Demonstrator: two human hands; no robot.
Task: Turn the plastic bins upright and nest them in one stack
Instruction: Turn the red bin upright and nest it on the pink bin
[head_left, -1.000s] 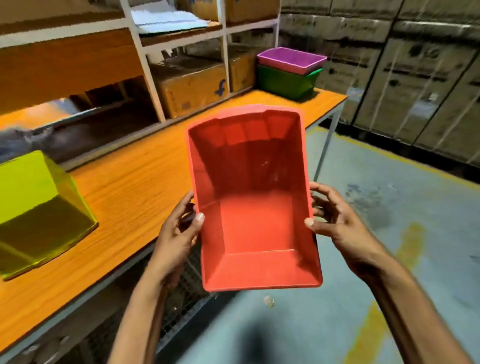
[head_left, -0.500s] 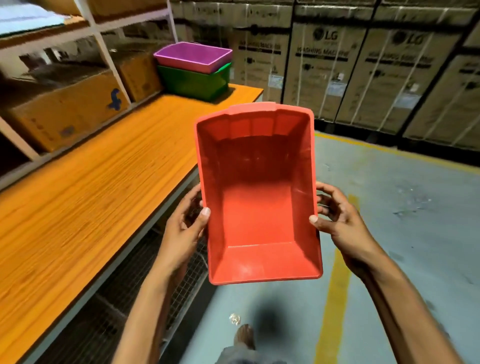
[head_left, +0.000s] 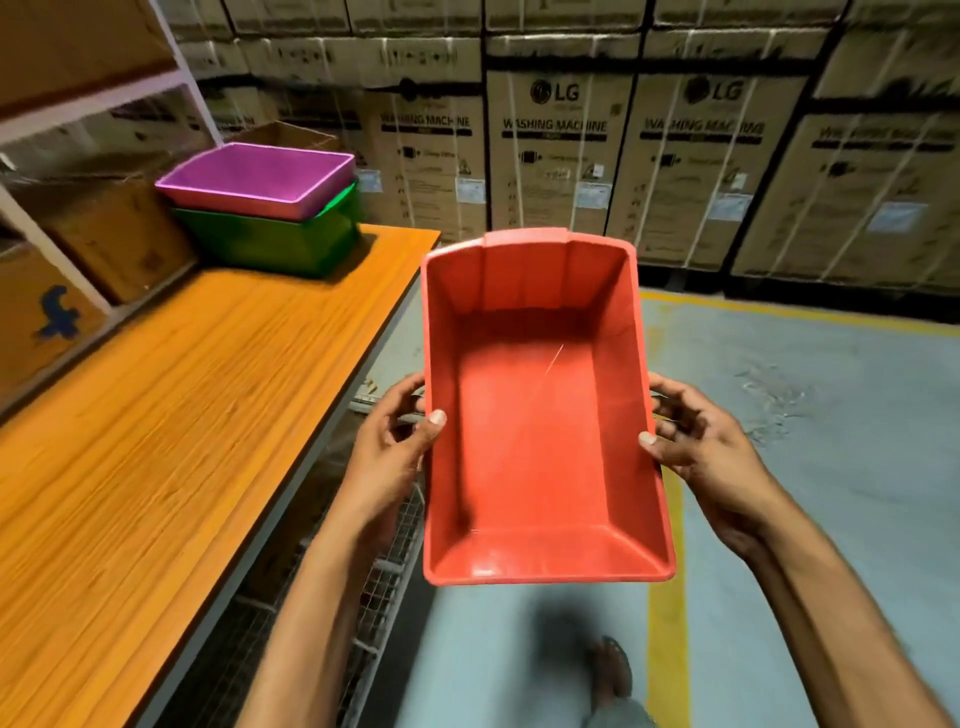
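Note:
I hold a red plastic bin (head_left: 535, 415) upright in front of me, over the floor beside the table, its open mouth facing up. My left hand (head_left: 395, 447) grips its left wall with the thumb inside the rim. My right hand (head_left: 696, 441) grips the right wall the same way. At the far end of the orange table (head_left: 171, 415) a purple bin (head_left: 260, 179) sits nested upright in a green bin (head_left: 270, 239).
White shelving with cardboard boxes (head_left: 104, 234) runs along the table's left side. Tall washing machine cartons (head_left: 550, 156) line the back wall. A yellow line (head_left: 670, 597) marks the grey floor. A wire mesh shelf (head_left: 374, 587) lies under the table.
I have walked along the table toward its far end carrying the red bin. The purple and green stack is closer, and the overturned yellow-green bin has left the view.

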